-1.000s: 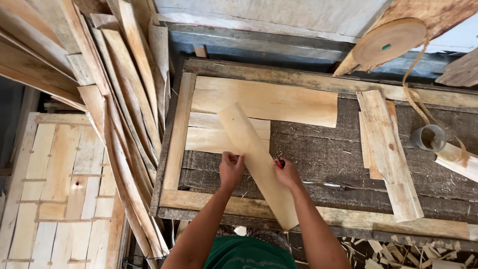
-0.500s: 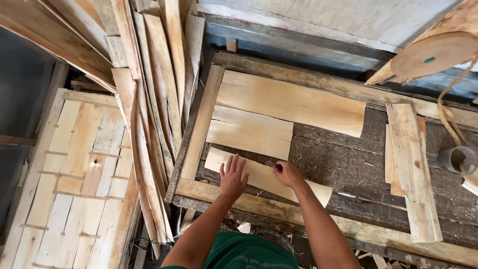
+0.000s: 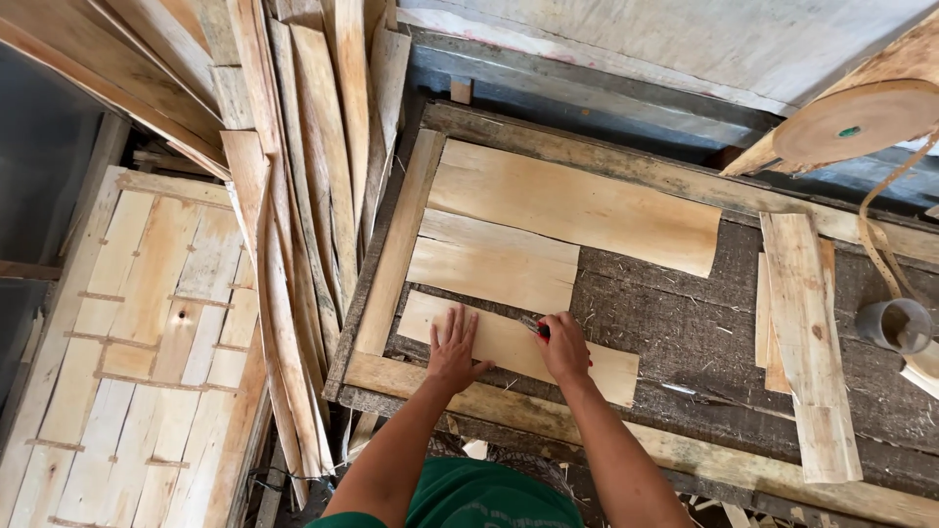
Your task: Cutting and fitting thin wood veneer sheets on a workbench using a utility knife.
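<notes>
So my left hand lies spread flat on the third veneer strip in the frame, my right hand pinches a small red-handled tool, two sheets lie placed, the frame's right half still bare

Left hand flat, fingers spread, pressing a thin wood sheet on the desk. Right hand on the same sheet, holding a small red-handled tool. Two larger sheets lie beyond, inside a wooden frame. Leaning strips stand to the left; taped panel lies below them; tape roll sits at upper right.
</notes>
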